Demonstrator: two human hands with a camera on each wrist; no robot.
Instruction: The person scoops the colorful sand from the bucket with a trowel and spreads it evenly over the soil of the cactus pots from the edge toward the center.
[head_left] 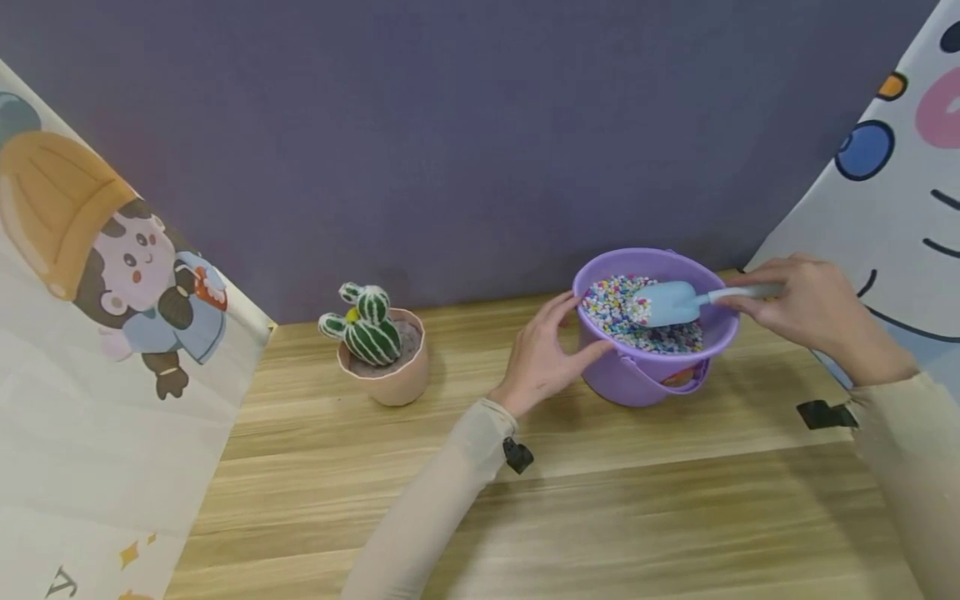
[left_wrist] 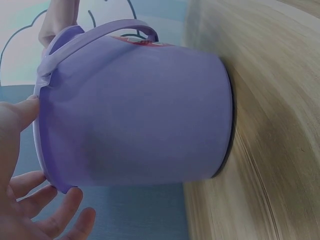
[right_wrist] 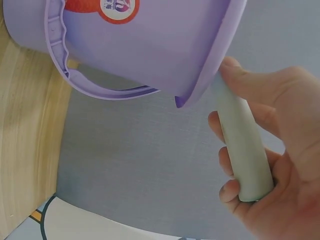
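A purple bucket [head_left: 626, 379] with a handle hanging down its front stands upright on the wooden tabletop, filled with small multicoloured beads [head_left: 615, 302]. At its left rim is my left hand [head_left: 543, 354], holding the rim between thumb and spread fingers; the left wrist view shows the bucket [left_wrist: 140, 110] side-on. My right hand [head_left: 806, 304] grips the pale handle of a light blue toy shovel [head_left: 666, 303]. The shovel's blade is over the beads inside the bucket, with some white beads at its tip. In the right wrist view, fingers wrap round the handle [right_wrist: 242, 145].
Left of the bucket stands a peach pot [head_left: 401, 387] with a knitted cactus [head_left: 372, 342]. A dark blue-grey backdrop [head_left: 465, 150] rises behind the wooden tabletop [head_left: 315, 492]. Printed cartoon panels flank both sides.
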